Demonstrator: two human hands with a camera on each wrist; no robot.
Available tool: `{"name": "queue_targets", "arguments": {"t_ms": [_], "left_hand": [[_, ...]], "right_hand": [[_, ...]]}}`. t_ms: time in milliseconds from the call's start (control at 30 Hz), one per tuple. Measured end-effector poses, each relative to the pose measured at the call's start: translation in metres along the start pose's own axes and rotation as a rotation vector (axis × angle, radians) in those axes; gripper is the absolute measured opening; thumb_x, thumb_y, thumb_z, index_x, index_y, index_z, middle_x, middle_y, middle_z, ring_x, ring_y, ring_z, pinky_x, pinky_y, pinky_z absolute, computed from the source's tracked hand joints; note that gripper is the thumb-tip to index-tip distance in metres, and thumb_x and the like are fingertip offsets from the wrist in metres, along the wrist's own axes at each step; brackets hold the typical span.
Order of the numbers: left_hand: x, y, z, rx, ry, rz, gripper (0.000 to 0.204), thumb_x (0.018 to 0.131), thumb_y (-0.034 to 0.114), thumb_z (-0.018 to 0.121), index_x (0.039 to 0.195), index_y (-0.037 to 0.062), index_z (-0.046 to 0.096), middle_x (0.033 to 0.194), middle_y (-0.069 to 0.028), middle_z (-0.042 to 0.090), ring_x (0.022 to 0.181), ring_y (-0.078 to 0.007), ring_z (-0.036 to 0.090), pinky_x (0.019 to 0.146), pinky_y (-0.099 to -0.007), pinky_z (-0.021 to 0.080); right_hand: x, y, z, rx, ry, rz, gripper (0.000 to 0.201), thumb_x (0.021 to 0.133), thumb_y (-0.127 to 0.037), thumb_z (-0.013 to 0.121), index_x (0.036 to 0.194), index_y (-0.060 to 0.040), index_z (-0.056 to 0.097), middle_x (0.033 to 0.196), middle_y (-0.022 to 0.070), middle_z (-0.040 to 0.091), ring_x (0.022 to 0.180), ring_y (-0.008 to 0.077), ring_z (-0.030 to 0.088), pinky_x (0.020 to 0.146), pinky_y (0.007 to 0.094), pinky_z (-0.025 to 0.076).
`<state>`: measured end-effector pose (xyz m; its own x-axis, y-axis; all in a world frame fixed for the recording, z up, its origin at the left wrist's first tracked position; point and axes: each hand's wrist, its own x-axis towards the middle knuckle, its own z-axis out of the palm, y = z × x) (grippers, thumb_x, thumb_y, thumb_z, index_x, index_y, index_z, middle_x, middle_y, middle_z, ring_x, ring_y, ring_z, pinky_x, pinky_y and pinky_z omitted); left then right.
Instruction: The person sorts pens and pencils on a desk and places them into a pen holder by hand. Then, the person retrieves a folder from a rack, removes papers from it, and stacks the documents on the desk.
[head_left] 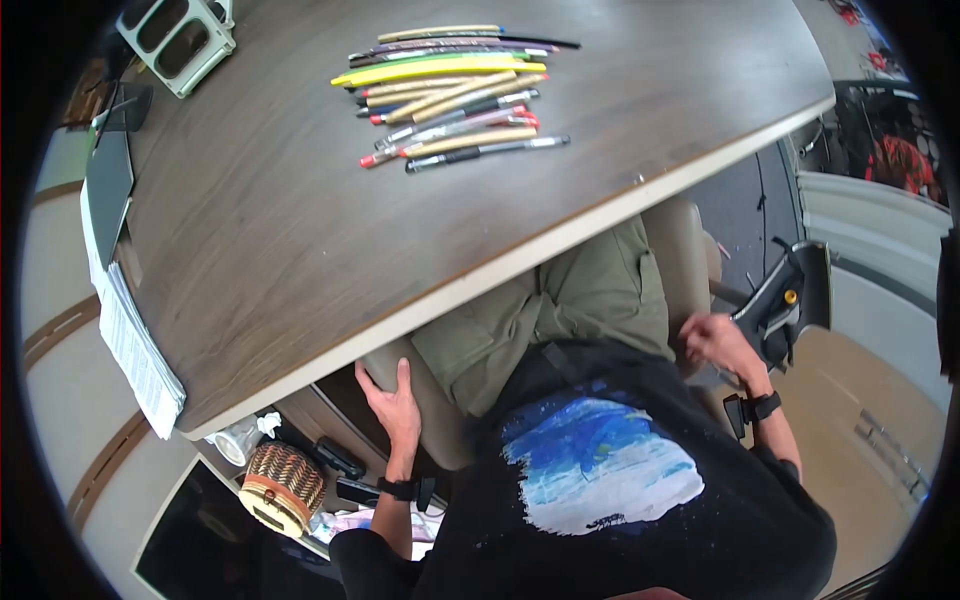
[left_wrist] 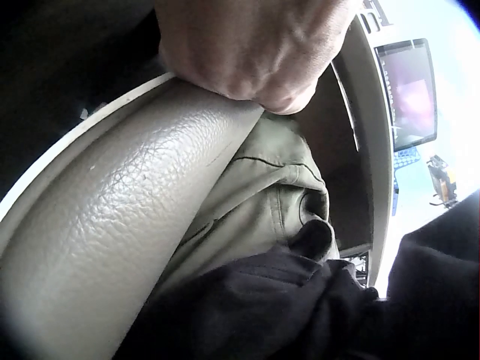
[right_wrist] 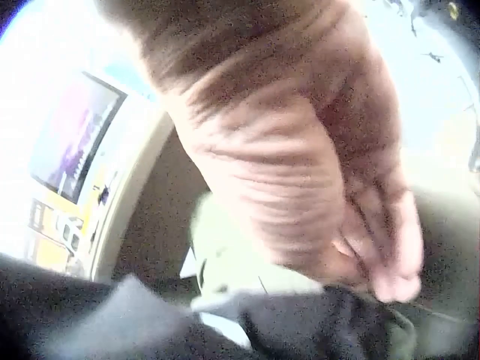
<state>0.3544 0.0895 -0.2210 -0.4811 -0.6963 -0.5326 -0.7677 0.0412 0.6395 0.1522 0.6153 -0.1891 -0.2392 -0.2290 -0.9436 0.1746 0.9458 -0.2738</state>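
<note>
In the head view the left hand (head_left: 393, 408) rests on the end of a beige chair armrest (head_left: 432, 425), thumb and a finger spread apart. The left wrist view shows the back of this hand (left_wrist: 255, 52) against the padded leather armrest (left_wrist: 112, 210); most of its fingers are hidden. Over by the other armrest (head_left: 680, 250), the right hand (head_left: 722, 345) hangs with fingers loosely bent. Seen close in the right wrist view, the right hand (right_wrist: 300, 157) holds nothing visible. Both hands are below the table edge, beside the green trousers (head_left: 590, 290).
Pens and pencils (head_left: 460, 95) lie in a loose row on the dark wooden table (head_left: 300, 230). A white rack (head_left: 180, 45) stands at the table's far left, papers (head_left: 135, 350) lie along its left side, and a woven basket (head_left: 283, 485) sits below the edge.
</note>
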Motion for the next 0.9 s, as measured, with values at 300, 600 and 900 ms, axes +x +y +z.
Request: {"name": "queue_targets", "arguments": {"t_ms": [300,600,900], "left_hand": [[-0.025,-0.026,-0.034,-0.040,0.078,-0.040,0.078,0.100,0.017,0.080,0.161,-0.0090,0.038,0.157,-0.0267,0.053,0.143,-0.0349,0.054,0.124,-0.0450,0.038],[0.049,-0.152,-0.027,-0.041,-0.026,0.225,0.049,0.110,0.019,0.064,0.151,-0.0054,0.055,0.151,-0.0182,0.062,0.136,-0.0327,0.058,0.119,-0.0464,0.043],[0.047,-0.015,-0.046,-0.633,0.263,0.008,0.059,0.120,0.041,0.041,0.158,-0.0038,0.048,0.158,-0.0132,0.055,0.145,-0.0274,0.052,0.125,-0.0417,0.038]], "right_hand": [[0.017,-0.028,-0.003,0.282,1.010,-0.123,0.080,0.093,-0.026,0.087,0.153,0.0032,0.042,0.139,0.0304,0.068,0.129,0.0419,0.068,0.112,0.0469,0.052],[0.004,0.021,-0.007,0.202,1.159,-0.354,0.060,0.094,-0.019,0.073,0.146,0.0063,0.056,0.134,0.0266,0.070,0.128,0.0403,0.066,0.115,0.0470,0.047],[0.006,0.013,-0.099,0.617,1.174,-0.227,0.056,0.120,-0.038,0.038,0.152,0.0059,0.052,0.148,0.0190,0.058,0.139,0.0303,0.052,0.120,0.0426,0.040]]}}
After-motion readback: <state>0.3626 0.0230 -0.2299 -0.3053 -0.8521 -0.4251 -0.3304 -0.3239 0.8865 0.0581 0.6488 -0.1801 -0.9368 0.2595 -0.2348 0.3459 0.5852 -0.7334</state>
